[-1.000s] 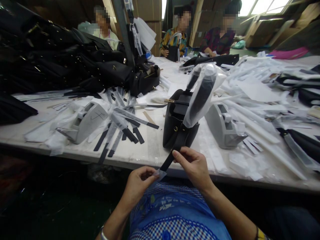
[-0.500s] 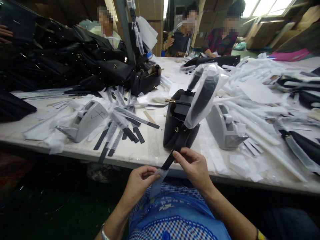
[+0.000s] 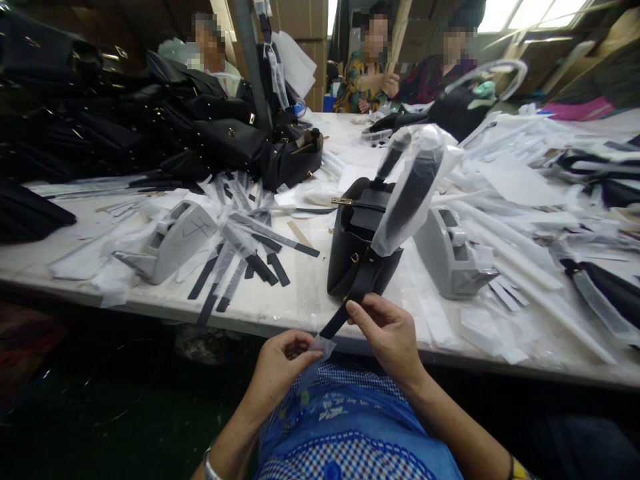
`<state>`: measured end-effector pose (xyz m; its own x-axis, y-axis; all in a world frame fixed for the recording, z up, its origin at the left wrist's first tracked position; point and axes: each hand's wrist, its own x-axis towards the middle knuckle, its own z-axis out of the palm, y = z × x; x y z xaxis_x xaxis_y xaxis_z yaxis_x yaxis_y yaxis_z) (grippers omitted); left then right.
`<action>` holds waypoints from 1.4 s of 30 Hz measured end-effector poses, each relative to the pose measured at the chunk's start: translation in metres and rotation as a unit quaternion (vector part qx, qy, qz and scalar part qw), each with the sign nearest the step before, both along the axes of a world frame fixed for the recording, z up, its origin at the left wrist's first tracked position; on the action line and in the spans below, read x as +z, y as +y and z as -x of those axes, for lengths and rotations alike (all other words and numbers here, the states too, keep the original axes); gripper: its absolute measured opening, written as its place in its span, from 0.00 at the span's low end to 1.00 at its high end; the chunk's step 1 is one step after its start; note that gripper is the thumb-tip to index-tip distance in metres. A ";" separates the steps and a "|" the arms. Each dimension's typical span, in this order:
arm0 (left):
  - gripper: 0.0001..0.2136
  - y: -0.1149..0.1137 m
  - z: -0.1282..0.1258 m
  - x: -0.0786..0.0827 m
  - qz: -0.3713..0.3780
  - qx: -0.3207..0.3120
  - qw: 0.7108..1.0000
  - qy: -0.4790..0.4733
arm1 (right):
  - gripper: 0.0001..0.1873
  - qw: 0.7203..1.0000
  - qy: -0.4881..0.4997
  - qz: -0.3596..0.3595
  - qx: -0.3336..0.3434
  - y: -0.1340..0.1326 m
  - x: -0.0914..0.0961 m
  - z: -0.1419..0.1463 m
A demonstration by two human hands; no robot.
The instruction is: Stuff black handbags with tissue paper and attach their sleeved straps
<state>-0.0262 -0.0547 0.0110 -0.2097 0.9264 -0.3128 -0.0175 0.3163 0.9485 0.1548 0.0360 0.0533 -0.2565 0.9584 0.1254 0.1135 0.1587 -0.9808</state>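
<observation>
A small black handbag (image 3: 356, 250) stands near the table's front edge, its handle wrapped in clear plastic (image 3: 413, 190). A black strap (image 3: 350, 300) runs from the bag down toward me. My right hand (image 3: 390, 333) pinches that strap just below the bag. My left hand (image 3: 280, 367) is closed on a thin clear plastic sleeve (image 3: 313, 360) at the strap's lower end, where the sleeve meets the strap tip.
Two grey tape dispensers (image 3: 173, 240) (image 3: 450, 257) flank the bag. Black strap pieces (image 3: 250, 257) in sleeves lie at left, a pile of black bags (image 3: 150, 127) behind. Plastic sleeves (image 3: 515, 220) cover the right side. Three people sit at the table's far end.
My hands have barely moved; the sleeve's loose end shifted slightly in my left hand. At the far end, a person has raised a black bag with a wrapped handle.
</observation>
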 end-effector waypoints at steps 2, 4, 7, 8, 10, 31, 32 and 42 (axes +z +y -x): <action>0.07 0.001 0.000 0.001 0.002 0.000 1.000 0.000 | 0.13 1.000 -0.009 -0.003 -0.003 0.000 -0.002 0.000; 0.07 0.001 0.000 0.000 0.002 0.003 1.000 0.004 | 0.13 1.000 -0.018 -0.007 -0.005 0.001 -0.003 0.000; 0.07 0.002 0.000 -0.001 -0.001 0.012 1.000 0.004 | 0.13 0.999 -0.030 -0.015 -0.006 0.001 -0.003 0.000; 0.07 0.002 0.000 -0.001 -0.002 0.015 1.000 0.003 | 0.13 0.999 -0.035 -0.017 -0.007 0.001 -0.003 -0.001; 0.07 0.002 0.000 -0.002 -0.004 0.021 1.000 0.002 | 0.14 0.999 -0.044 -0.017 -0.008 0.001 -0.003 -0.001; 0.05 -0.001 0.001 0.001 -0.005 0.025 0.999 0.037 | 0.10 0.997 -0.049 -0.062 -0.020 0.001 -0.001 -0.001; 0.05 -0.001 0.001 0.000 -0.004 0.023 0.999 0.041 | 0.10 0.996 -0.052 -0.064 -0.020 0.001 -0.001 -0.001; 0.06 0.000 -0.001 0.001 0.002 0.018 0.999 0.045 | 0.10 0.997 -0.043 -0.055 -0.011 0.000 -0.001 -0.003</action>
<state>-0.0254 -0.0546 0.0121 -0.2703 0.9163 -0.2955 0.0561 0.3214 0.9453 0.1576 0.0363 0.0522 -0.2506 0.9453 0.2091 0.2005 0.2620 -0.9440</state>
